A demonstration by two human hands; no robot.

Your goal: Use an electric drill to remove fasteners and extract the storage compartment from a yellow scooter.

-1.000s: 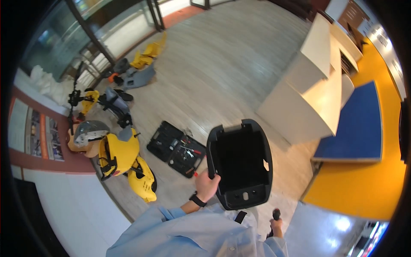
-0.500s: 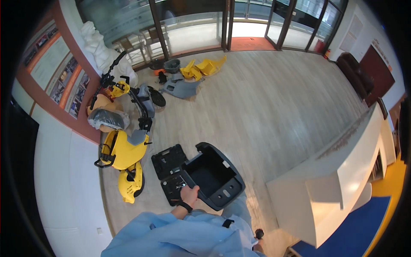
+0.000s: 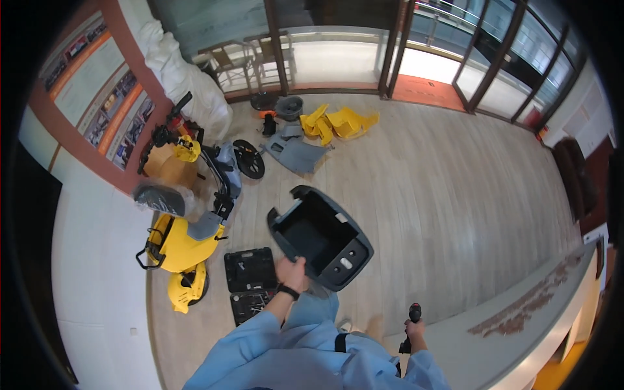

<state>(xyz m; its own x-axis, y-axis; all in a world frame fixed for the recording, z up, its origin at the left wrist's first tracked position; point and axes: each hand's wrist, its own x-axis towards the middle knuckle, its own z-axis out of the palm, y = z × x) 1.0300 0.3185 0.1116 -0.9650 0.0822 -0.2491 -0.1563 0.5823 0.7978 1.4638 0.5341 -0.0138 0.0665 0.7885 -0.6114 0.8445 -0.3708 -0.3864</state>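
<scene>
My left hand (image 3: 292,273), wearing a black band at the wrist, is closed on the near left edge of a black open storage box (image 3: 354,255). The box hangs tilted in front of me, its hollow facing up, with oval and round openings at one end. Off to the right, my right hand (image 3: 416,329) grips a black cordless drill (image 3: 415,312), held upright and away from the box. Below and left of the box, an open black tool case (image 3: 251,269) lies on the floor, with metal tools in its nearer half.
A partly dismantled yellow electric scooter (image 3: 192,244) stands along the left wall. Grey panels (image 3: 296,153) and yellow panels (image 3: 351,123) lie beyond it, near the glass doors. A light-coloured counter (image 3: 507,351) bounds the right. Wooden floor (image 3: 435,182) stretches between.
My left hand has lifted the box forward, away from beside the tool case. The right hand with the drill has come up into fuller view. My view has shifted, too.
</scene>
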